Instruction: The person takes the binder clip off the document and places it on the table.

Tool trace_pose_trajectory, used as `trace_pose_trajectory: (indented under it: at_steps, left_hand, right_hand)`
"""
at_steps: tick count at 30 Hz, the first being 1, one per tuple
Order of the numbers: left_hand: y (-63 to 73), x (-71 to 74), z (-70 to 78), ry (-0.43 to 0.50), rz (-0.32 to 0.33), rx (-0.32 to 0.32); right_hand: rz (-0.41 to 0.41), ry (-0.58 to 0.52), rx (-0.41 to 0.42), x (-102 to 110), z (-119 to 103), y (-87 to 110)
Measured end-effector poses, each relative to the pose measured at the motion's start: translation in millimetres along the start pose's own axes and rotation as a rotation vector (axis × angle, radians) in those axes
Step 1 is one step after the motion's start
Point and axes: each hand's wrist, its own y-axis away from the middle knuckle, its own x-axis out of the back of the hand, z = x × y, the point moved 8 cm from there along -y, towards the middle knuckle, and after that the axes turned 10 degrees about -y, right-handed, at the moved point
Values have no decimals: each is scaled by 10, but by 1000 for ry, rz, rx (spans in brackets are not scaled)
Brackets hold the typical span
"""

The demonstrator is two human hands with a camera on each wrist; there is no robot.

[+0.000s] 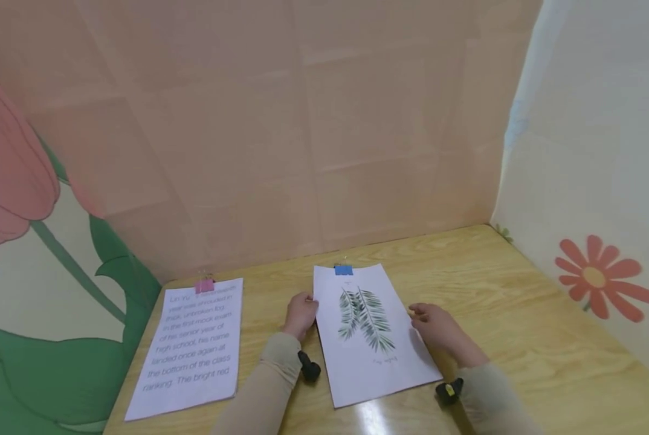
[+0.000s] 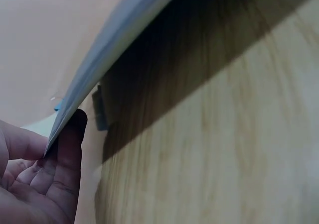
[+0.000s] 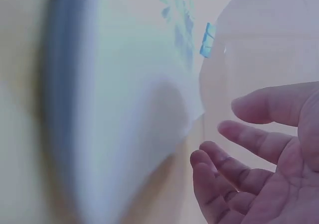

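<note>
A stack of white sheets [image 1: 368, 377] with a printed green palm-leaf picture is lifted slightly off the wooden table, its shadow falling beneath in the left wrist view. At its top edge sits a blue binder clip [image 1: 343, 270]. My left hand [image 1: 301, 314] pinches the stack's left edge, thumb on top and fingers below; the left wrist view shows this grip [image 2: 40, 179]. Beside the right edge is my right hand [image 1: 439, 329], its fingers loosely bent. In the right wrist view that hand [image 3: 264, 164] stands apart from the paper and holds nothing.
On the left of the table [image 1: 498, 290] lies another stack of paper [image 1: 188, 350] with printed text, held by a pink binder clip [image 1: 205, 285]. A pinkish sheet wall [image 1: 303, 121] rises behind. Walls with painted flowers [image 1: 593, 277] flank both sides.
</note>
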Motion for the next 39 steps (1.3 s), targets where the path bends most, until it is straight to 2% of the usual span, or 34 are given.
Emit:
trace_pose_trajectory:
  at_steps: [5,11,19,24,31,39]
  left_hand:
    - [45,2,63,32,17,-20]
    - [77,-34,126,105,23,-42]
    - [211,-134,215,177,-15,-96]
    - [236,-121,250,190,4,-114]
    - [232,-125,236,234,-2,-108]
    - [232,-149,214,244,-7,-119]
  right_hand:
    - [15,33,57,92,-181,-81]
    - [30,64,141,143,-431,-282]
    - [34,111,285,58,-640,-460]
    - [56,97,365,52,-846,-576]
    - [76,149,406,85,-1106,-746]
    - [7,182,436,54,-1290,-894]
